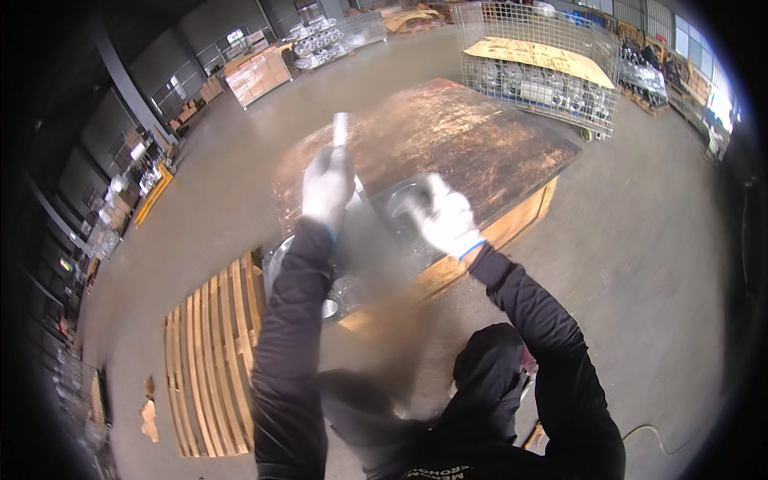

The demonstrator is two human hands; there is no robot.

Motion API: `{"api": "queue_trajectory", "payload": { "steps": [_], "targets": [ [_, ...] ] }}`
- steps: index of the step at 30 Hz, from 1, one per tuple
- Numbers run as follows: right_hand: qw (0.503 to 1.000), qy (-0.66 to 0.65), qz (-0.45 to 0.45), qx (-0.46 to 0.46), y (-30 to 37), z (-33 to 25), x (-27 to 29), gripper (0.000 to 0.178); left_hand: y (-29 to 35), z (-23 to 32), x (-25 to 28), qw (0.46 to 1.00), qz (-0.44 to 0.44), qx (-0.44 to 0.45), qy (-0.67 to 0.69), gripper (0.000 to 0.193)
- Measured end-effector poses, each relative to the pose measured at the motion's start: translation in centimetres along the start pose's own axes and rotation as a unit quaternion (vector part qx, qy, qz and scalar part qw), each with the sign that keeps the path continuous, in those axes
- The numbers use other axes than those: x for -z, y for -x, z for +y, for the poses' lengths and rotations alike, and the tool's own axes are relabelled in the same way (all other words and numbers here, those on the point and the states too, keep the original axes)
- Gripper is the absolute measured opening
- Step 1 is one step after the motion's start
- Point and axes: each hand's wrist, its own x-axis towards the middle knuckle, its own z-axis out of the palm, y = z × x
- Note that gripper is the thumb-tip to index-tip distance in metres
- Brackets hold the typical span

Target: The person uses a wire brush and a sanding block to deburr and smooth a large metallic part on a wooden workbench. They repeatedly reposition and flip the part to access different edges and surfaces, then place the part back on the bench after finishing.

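Note:
My left hand point(326, 186), in a white glove, is closed round a pale rod-like piece point(341, 128) that sticks up past the fingers. Its exact kind is not clear. My right hand point(446, 218), also gloved in white, is at the right side of a grey metal part with a round opening point(404, 198). Its fingers bend toward that part but are smeared, so I cannot tell whether they grip it. Between my hands a pale, blurred sheet-like patch point(372, 240) hides what lies beneath. More shiny metal parts point(330, 307) show beside my left forearm.
The worn brown board top point(480, 128) of a wooden crate point(520, 216) extends ahead of me. A slatted wooden pallet point(210, 360) is at the left. Beyond the crate stands a wire cage cart point(536, 88) filled with metal parts. Stacked cartons point(258, 78) are farther back.

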Motion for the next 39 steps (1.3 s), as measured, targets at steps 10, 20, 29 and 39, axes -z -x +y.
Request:
{"api": "queue_trajectory", "payload": {
  "steps": [10,20,29,39],
  "targets": [
    [0.965,0.102,-0.12,-0.21,-4.1,14.3,-3.7,0.034,-3.8,-8.5,-7.8,0.79,-0.253,0.034,-0.557,0.03],
    [0.97,0.066,-0.124,-0.198,-4.0,11.8,-2.4,0.034,-3.1,-10.1,-9.2,0.799,-0.284,-0.093,-0.523,0.031],
    [0.967,0.042,-0.13,-0.217,-3.7,11.0,-1.8,0.034,-4.4,-8.1,-3.3,0.639,-0.401,-0.41,-0.513,0.013],
    [0.968,0.025,-0.116,-0.219,-3.6,10.9,-2.0,0.033,-9.5,-9.5,-1.0,0.552,-0.406,-0.592,-0.425,0.017]
  ]
}}
